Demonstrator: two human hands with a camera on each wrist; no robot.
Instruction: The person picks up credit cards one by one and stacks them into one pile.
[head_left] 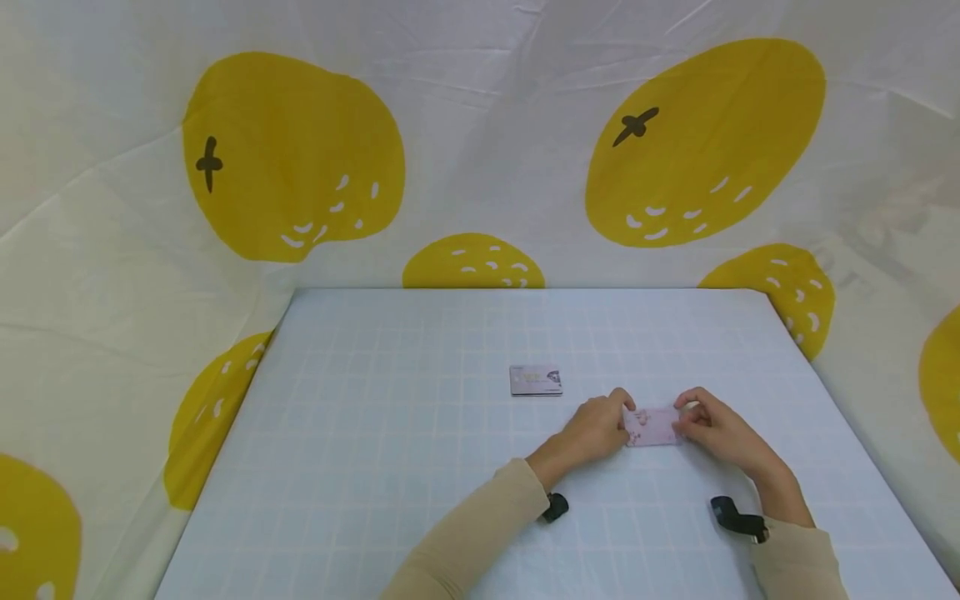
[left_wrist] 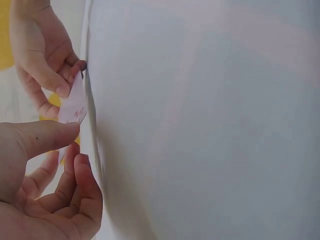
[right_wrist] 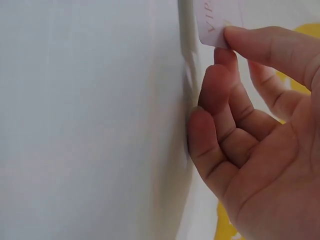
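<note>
A pale pink card (head_left: 652, 427) with a flower pattern is held between both hands on the right part of the table. My left hand (head_left: 596, 427) pinches its left end between thumb and fingers. At the opposite end, my right hand (head_left: 716, 429) pinches the edge; in the right wrist view its thumb presses the card (right_wrist: 216, 25) near a corner, where the letters VIP show. Whether the card touches the tabletop cannot be told. Behind and left of the hands lies a small stack of greyish cards (head_left: 536, 381), touched by neither hand.
A pale blue checked cloth covers the table (head_left: 360, 433). Behind and beside it hangs a white sheet (head_left: 487, 125) printed with large yellow fruit. Both wrists carry black camera mounts, one of them a black mount (head_left: 738, 518) on the right.
</note>
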